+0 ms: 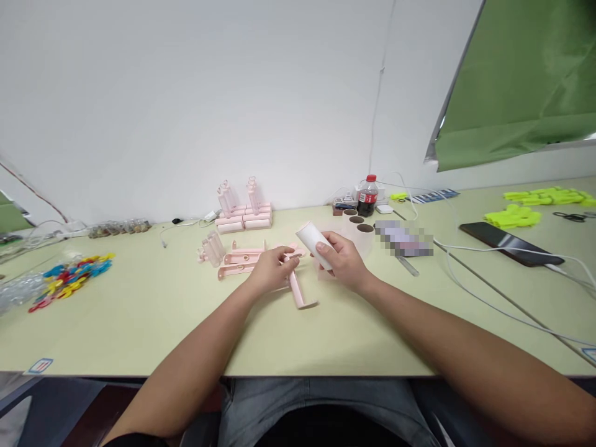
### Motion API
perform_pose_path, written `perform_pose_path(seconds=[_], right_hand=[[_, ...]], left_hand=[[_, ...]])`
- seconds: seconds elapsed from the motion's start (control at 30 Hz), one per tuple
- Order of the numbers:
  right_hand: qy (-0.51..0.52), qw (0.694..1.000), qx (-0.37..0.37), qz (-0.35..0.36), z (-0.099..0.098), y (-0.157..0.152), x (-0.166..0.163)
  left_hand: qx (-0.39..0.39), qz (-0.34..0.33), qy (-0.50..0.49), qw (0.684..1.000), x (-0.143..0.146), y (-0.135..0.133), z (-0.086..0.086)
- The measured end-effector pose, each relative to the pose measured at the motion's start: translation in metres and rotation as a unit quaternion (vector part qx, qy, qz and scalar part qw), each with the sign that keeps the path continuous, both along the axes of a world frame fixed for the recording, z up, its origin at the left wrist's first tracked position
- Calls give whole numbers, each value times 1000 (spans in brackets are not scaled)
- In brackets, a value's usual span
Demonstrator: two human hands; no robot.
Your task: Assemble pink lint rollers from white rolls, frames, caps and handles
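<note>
My right hand [347, 259] is closed around a white roll [313, 242], which tilts up to the left above the table. My left hand [272, 271] grips a pale pink plastic frame [296, 287] with a bent end, its lower end angled toward me. Left of this hand, more pink frames [239, 259] lie side by side, partly hidden by it. Beside them are clear pink tubes [213, 248]. Several white rolls with brown cores [364, 239] stand upright just beyond my right hand.
Toward the wall sit stacked pink pieces [244, 217] with clear pink tubes [226, 197] upright on them. A cola bottle [367, 197] stands behind the rolls. Coloured plastic pieces [77, 276] lie left. Rightward are a black phone [510, 243], white cables [488, 310] and neon yellow bundles [512, 216].
</note>
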State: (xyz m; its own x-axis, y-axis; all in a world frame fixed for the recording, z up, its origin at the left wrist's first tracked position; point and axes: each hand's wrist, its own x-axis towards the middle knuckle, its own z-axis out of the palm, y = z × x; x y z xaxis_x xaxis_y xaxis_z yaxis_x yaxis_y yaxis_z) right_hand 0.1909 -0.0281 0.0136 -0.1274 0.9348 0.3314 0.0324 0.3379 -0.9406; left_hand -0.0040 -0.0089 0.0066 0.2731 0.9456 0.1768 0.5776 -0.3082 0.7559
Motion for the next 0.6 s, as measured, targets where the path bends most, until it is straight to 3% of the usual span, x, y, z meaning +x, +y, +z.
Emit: perform_pose_path(seconds=[0.17, 0.33, 0.47, 0.6], right_hand=[[-10, 1000, -5, 2, -2, 2, 0], [-46, 999, 22, 3, -6, 4, 2], [-87, 996, 33, 11, -6, 3, 3], [-143, 987, 65, 14, -6, 2, 4]], left_hand=[[18, -10, -27, 999, 1, 8, -11], [70, 5, -26, 997, 2, 12, -12], [106, 25, -119, 987, -3, 11, -7], [141, -56, -211, 966, -8, 7, -3]])
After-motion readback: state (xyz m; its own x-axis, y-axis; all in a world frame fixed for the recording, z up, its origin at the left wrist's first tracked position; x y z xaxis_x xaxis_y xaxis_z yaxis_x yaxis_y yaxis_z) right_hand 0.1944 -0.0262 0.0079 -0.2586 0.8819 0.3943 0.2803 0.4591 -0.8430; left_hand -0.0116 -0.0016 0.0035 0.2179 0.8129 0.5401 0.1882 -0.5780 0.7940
